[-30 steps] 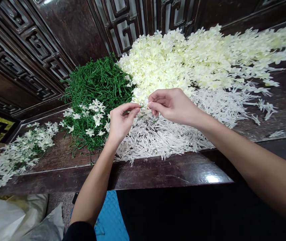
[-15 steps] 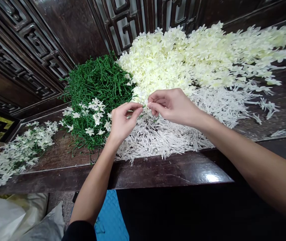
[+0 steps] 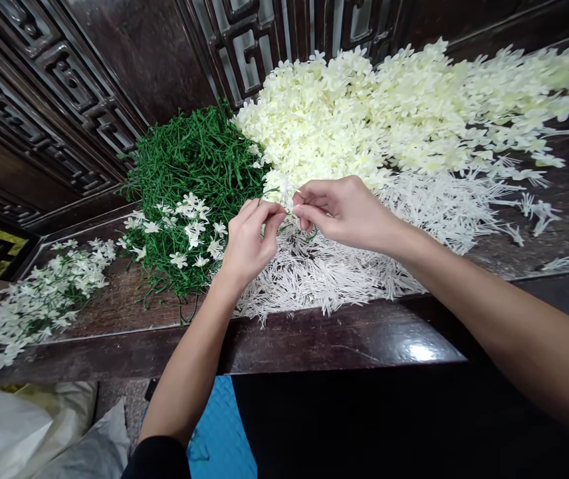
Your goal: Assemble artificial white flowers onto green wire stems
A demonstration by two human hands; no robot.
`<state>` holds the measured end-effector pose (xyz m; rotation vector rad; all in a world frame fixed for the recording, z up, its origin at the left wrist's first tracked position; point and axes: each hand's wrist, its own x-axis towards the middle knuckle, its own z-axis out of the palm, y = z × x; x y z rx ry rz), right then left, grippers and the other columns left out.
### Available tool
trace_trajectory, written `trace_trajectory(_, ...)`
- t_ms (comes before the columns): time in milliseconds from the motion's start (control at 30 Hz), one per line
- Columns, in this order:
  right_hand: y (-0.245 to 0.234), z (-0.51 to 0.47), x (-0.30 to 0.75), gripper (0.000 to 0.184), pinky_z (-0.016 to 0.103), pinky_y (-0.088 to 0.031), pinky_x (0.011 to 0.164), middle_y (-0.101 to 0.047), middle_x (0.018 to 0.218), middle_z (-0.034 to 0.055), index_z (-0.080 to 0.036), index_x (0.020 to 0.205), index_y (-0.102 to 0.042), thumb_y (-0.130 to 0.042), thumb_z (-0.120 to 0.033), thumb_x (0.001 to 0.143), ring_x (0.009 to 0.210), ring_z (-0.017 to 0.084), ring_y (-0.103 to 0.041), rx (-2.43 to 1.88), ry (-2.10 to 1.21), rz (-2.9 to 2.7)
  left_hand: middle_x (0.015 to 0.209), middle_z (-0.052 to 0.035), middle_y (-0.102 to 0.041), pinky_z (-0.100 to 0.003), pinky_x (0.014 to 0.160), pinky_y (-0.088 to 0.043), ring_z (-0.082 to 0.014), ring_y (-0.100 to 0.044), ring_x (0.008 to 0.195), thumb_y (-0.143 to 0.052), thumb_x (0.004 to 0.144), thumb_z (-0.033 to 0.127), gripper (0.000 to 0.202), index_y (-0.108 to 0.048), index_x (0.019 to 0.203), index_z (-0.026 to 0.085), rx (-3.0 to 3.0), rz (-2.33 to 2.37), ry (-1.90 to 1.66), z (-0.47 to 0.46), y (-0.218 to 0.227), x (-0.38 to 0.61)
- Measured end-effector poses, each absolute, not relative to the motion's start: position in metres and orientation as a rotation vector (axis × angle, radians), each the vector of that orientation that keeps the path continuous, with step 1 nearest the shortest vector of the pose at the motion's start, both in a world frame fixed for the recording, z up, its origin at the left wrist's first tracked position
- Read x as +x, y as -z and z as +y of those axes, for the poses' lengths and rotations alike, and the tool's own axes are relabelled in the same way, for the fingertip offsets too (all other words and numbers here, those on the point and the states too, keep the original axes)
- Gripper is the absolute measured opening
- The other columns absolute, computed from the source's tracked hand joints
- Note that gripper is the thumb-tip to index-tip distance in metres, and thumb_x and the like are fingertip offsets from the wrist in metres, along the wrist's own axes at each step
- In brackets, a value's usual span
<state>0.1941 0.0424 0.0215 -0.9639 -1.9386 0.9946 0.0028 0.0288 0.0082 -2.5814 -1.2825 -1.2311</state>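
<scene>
My left hand is closed in a pinch on a thin green plastic stem, part of which shows above the fingers. Against its fingertips, my right hand pinches a small white flower, mostly hidden by the fingers. Both hands are over a heap of white stamen sprigs. Behind them spreads a large pile of cream-white petal blossoms. Left of my left hand lies a mound of green stems, with several assembled white flowers on its front.
More white flowers on stems lie at the left end of the dark wooden bench. A carved wooden backrest rises behind. Pale sacks and a blue stool-like surface are below the front edge.
My left hand has turned slightly and its fingers have curled in more, with the green stem now showing above them. The right hand stays nearly in place.
</scene>
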Motion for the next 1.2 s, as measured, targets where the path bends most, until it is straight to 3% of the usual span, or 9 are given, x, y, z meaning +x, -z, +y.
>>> trace_trajectory(233, -0.022, 0.039, 0.190, 0.009, 0.034, -0.052, 0.055, -0.068, 0.069, 0.0055, -0.015, 0.087, -0.065, -0.058, -0.021, 0.089, 0.060, 0.016, -0.064, -0.949, -1.029, -1.881, 0.077, -0.0028, -0.073, -0.024, 0.062, -0.053, -0.0115, -0.067, 0.067, -0.055, 0.091, 0.014, 0.010, -0.065, 0.090, 0.016, -2.579, -1.431, 1.401, 0.025, 0.001, 0.006)
trace_trajectory(467, -0.016, 0.038, 0.186, 0.007, 0.036, -0.057, 0.061, -0.067, 0.069, 0.0041, -0.017, 0.085, -0.063, -0.058, -0.021, 0.088, 0.062, 0.016, -0.065, -0.886, -1.007, -1.840, 0.072, -0.0005, -0.073, -0.021, 0.056, -0.055, -0.0102, -0.069, 0.062, -0.057, 0.090, 0.018, 0.010, -0.065, 0.085, 0.019, -2.544, -1.583, 1.608, 0.022, 0.003, 0.011)
trace_trajectory(700, -0.018, 0.036, 0.185, 0.007, 0.035, -0.059, 0.064, -0.067, 0.070, 0.0030, -0.019, 0.081, -0.061, -0.058, -0.020, 0.087, 0.064, 0.016, -0.066, -0.887, -1.034, -1.813, 0.072, -0.0004, -0.073, -0.023, 0.062, -0.060, -0.0110, -0.070, 0.064, -0.058, 0.090, 0.020, 0.009, -0.066, 0.087, 0.018, -2.530, -1.670, 1.777, 0.023, 0.007, 0.012)
trace_trajectory(1200, -0.016, 0.032, 0.183, 0.010, 0.038, -0.060, 0.065, -0.067, 0.072, 0.0034, -0.019, 0.085, -0.066, -0.056, -0.017, 0.088, 0.063, 0.016, -0.065, -0.869, -1.030, -1.813, 0.071, 0.0005, -0.073, -0.022, 0.060, -0.059, -0.0102, -0.069, 0.062, -0.058, 0.089, 0.018, 0.010, -0.067, 0.086, 0.019, -2.506, -1.576, 1.732, 0.018, 0.005, 0.013)
